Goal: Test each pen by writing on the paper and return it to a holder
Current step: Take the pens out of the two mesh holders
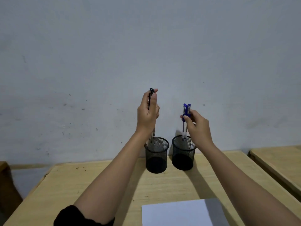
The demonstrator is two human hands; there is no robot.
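Observation:
Two black mesh holders stand at the back of the wooden desk (81,190): the left holder (156,158) and the right holder (183,155). My left hand (147,115) grips black-capped pens (151,95) upright, their tips at the left holder's rim. My right hand (196,126) grips two blue-capped pens (186,110) upright, with their tips just inside the right holder's mouth. A white sheet of paper (177,212) lies at the desk's near edge, between my forearms.
A pale wall rises directly behind the holders. A second wooden desk (280,163) stands to the right across a narrow gap. Part of a dark wooden piece (4,181) shows at the left edge.

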